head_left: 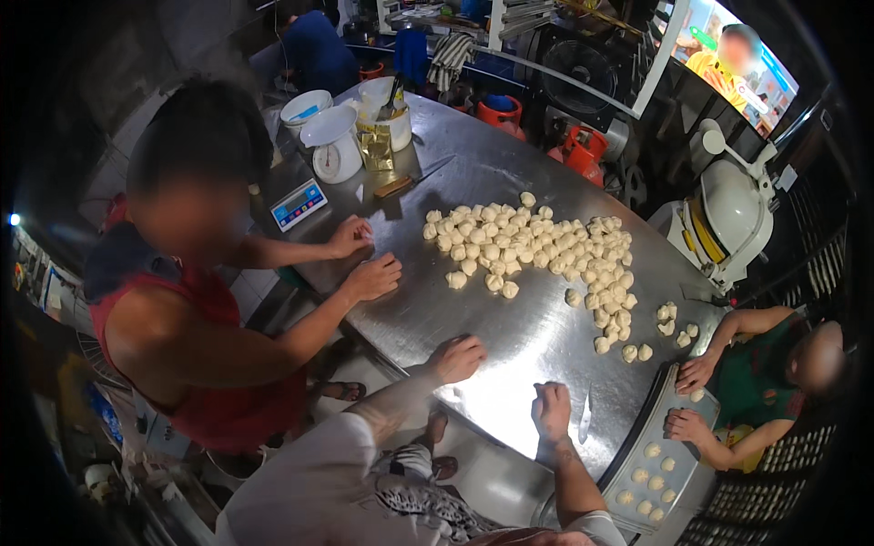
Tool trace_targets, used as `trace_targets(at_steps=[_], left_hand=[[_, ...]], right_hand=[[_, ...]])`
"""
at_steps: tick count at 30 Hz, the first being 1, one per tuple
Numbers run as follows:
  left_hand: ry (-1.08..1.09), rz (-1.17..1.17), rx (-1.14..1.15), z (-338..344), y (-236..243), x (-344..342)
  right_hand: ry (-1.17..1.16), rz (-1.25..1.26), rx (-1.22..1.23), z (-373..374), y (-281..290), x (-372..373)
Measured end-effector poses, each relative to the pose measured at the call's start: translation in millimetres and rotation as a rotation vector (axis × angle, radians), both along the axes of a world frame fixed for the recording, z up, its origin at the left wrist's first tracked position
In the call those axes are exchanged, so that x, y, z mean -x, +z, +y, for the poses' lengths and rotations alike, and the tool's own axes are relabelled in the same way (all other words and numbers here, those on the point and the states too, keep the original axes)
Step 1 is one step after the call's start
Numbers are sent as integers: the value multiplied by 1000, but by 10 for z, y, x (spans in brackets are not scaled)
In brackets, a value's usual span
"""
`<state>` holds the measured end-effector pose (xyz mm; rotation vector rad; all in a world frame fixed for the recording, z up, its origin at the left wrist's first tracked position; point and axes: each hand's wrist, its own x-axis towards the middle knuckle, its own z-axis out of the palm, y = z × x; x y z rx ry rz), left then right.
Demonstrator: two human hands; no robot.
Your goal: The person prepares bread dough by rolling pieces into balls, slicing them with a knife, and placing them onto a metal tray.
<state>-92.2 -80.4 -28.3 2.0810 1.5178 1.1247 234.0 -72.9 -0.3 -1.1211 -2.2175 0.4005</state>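
Note:
At the near edge of the steel table (pixel 510 346), my left hand (pixel 458 358) is closed, its fingers curled over the metal. My right hand (pixel 551 409) is closed in a loose fist, to the right and nearer to me. Whatever either hand might hold is hidden under the fingers. A thin pale blade-like strip (pixel 585 414) lies just right of my right hand. Beyond my hands spreads a large heap of pale dough balls (pixel 510 232), apart from both hands. A few dough balls (pixel 669 318) sit separately toward the right corner.
A person in red (pixel 200 364) stands at left, hands on the table. Another in green (pixel 751 387) handles dough at a tray (pixel 628 473). Far left stand a digital scale (pixel 299 204), dial scale (pixel 337 159), tubs (pixel 305 107) and brown-handled tool (pixel 396 187). A mixer (pixel 733 218) stands right.

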Motion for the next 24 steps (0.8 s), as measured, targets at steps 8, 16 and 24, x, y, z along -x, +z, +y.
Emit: trace_targets(at_steps=[8, 16, 24], left_hand=[[7, 79, 36, -393, -160, -106], [160, 85, 108, -386, -244, -146], [-71, 466, 11, -33, -225, -160]], right_hand=[[2, 8, 32, -307, 5, 482], [-81, 1080, 453, 668, 1424, 977], [-155, -65, -59, -38, -76, 242]])
